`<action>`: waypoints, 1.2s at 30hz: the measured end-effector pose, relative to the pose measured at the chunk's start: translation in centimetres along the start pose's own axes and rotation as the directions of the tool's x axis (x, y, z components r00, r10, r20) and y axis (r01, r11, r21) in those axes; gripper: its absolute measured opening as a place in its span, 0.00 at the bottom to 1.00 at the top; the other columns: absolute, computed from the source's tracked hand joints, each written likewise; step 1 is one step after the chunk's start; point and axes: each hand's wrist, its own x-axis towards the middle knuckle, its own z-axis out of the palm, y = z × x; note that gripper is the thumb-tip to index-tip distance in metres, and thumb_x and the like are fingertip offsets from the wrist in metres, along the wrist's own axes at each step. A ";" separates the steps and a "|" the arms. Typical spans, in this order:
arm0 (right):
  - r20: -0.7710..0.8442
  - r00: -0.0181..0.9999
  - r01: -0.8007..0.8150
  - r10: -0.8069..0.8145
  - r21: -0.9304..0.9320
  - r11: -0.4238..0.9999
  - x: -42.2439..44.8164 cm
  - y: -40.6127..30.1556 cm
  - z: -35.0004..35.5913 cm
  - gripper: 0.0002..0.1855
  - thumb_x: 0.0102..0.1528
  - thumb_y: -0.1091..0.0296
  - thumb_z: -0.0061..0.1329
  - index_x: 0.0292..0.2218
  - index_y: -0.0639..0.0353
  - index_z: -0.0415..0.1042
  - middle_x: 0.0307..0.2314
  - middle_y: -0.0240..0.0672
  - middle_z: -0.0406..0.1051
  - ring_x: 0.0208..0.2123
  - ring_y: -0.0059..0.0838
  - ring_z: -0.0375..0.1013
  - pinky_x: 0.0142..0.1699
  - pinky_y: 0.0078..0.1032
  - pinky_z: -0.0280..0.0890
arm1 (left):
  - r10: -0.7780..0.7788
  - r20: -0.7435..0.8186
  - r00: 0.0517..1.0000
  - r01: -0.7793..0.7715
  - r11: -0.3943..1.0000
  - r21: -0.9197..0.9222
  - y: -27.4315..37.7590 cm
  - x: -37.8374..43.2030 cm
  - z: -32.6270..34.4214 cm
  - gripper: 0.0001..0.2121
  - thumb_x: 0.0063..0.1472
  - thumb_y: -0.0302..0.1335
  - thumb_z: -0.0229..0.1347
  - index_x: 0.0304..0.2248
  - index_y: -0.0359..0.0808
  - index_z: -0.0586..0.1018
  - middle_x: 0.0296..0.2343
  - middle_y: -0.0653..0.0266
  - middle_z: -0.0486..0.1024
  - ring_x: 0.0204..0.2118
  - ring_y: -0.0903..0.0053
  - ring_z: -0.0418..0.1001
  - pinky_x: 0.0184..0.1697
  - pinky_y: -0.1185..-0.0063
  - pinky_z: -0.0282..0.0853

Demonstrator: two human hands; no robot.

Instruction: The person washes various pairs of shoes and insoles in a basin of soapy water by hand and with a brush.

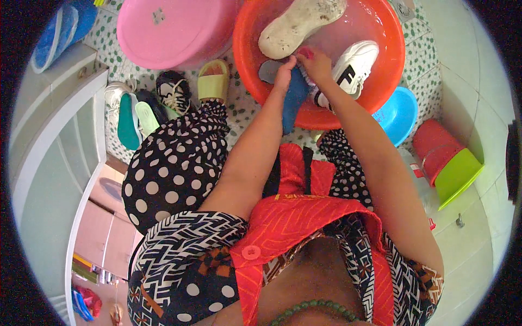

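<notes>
Over the near part of a red-orange plastic basin (393,61), my left hand (286,73) holds a blue insole (294,102) by its upper end. Beside it my right hand (317,67) is closed around something pink, perhaps a brush, pressed near the insole; its bristles are not clear. A white sneaker (359,65) with a black mark lies in the basin to the right. At the top, a pale shoe (299,26) shows its dirty sole. A grey rounded piece (270,71) is partly hidden left of my left hand.
A pink basin (175,32) stands at upper left. Below it are a black-and-white sneaker (174,93), a green insole (128,122) and other shoes. A small blue basin (403,116), a red bucket (438,146) and a lime-green dustpan-like item (458,175) are at right.
</notes>
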 end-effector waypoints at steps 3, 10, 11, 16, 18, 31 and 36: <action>0.154 0.975 -0.147 0.163 -0.108 0.983 1.5 0.2 1.3 0.17 0.45 0.57 0.50 0.35 0.55 0.72 0.29 0.44 0.71 0.32 0.45 0.71 0.37 0.36 0.64 | -0.188 -0.006 0.982 0.187 0.981 -0.057 0.4 -0.6 -0.7 0.18 0.56 0.34 0.49 0.45 0.34 0.68 0.37 0.63 0.72 0.36 0.72 0.71 0.43 0.77 0.65; 0.025 0.988 -0.132 0.153 -0.385 0.914 4.3 5.7 1.0 0.16 0.46 0.56 0.47 0.34 0.56 0.73 0.27 0.48 0.70 0.32 0.47 0.70 0.39 0.39 0.63 | -0.213 -0.015 0.977 0.212 0.976 -0.049 0.2 -0.6 1.3 0.21 0.55 0.30 0.47 0.50 0.38 0.64 0.40 0.62 0.71 0.36 0.71 0.71 0.42 0.72 0.67; 0.051 0.983 -0.141 0.179 -0.423 0.895 4.4 5.9 0.0 0.16 0.46 0.58 0.48 0.35 0.57 0.72 0.28 0.49 0.71 0.33 0.47 0.70 0.39 0.38 0.63 | -0.217 -0.050 0.975 0.215 0.976 -0.045 0.3 -0.8 2.3 0.21 0.55 0.31 0.47 0.49 0.38 0.64 0.39 0.62 0.71 0.36 0.70 0.71 0.41 0.72 0.67; -0.109 0.980 -0.146 0.169 0.187 0.971 3.4 -1.9 -5.3 0.18 0.46 0.60 0.50 0.39 0.56 0.71 0.26 0.43 0.72 0.29 0.35 0.71 0.36 0.28 0.64 | -0.163 -0.071 0.984 0.148 0.972 -0.181 0.3 0.3 -1.4 0.16 0.55 0.33 0.47 0.41 0.35 0.71 0.36 0.60 0.73 0.35 0.68 0.71 0.40 0.71 0.67; 0.077 0.957 -0.288 0.280 0.357 0.889 1.8 -2.3 -7.0 0.17 0.47 0.61 0.52 0.39 0.55 0.71 0.25 0.32 0.71 0.26 0.21 0.68 0.33 0.19 0.63 | -0.155 -0.117 0.981 0.124 0.963 -0.238 -0.3 0.4 -0.2 0.14 0.55 0.34 0.46 0.37 0.33 0.73 0.33 0.59 0.74 0.34 0.68 0.72 0.40 0.72 0.68; 0.214 0.954 -0.241 0.209 0.137 0.961 -3.1 -3.6 -2.6 0.20 0.42 0.58 0.54 0.36 0.57 0.72 0.27 0.37 0.73 0.30 0.27 0.71 0.37 0.25 0.64 | 0.042 -0.029 0.999 -0.047 0.979 -0.198 2.2 -3.5 3.6 0.31 0.56 0.54 0.38 0.44 0.32 0.67 0.39 0.56 0.69 0.41 0.67 0.69 0.45 0.71 0.64; 0.219 0.948 -0.249 0.231 0.056 0.967 0.5 -1.0 0.1 0.19 0.45 0.49 0.49 0.34 0.50 0.73 0.29 0.41 0.72 0.32 0.43 0.71 0.38 0.35 0.64 | -0.094 0.113 0.989 0.123 0.950 -0.287 0.2 -0.2 0.4 0.21 0.58 0.43 0.44 0.46 0.38 0.66 0.40 0.62 0.69 0.42 0.70 0.68 0.45 0.73 0.64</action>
